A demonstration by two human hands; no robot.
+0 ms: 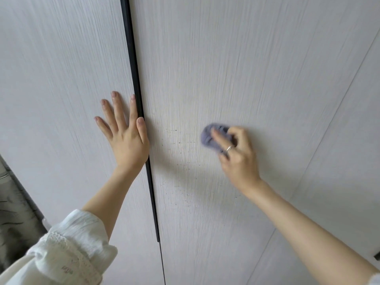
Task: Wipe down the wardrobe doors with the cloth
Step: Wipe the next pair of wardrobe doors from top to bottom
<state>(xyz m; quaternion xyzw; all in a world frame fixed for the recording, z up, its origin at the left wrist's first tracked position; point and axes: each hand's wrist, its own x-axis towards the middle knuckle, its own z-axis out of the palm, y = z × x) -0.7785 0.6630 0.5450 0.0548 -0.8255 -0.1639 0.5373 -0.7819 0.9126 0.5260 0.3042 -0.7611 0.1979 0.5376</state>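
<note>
Two pale wood-grain wardrobe doors fill the view, the left door (61, 89) and the right door (236, 68), split by a black handle strip (134, 68). My left hand (125, 132) lies flat with fingers spread on the left door, its thumb beside the black strip. My right hand (236, 153) grips a small bunched purple cloth (211, 138) and presses it against the right door at mid height. Small dark specks (178, 142) dot the right door just left of and below the cloth.
A further pale panel (349, 140) adjoins the right door along a slanted seam. At the lower left edge a dark patterned surface (14, 219) shows beside the wardrobe. My white lace-trimmed sleeve (67, 249) covers the left forearm.
</note>
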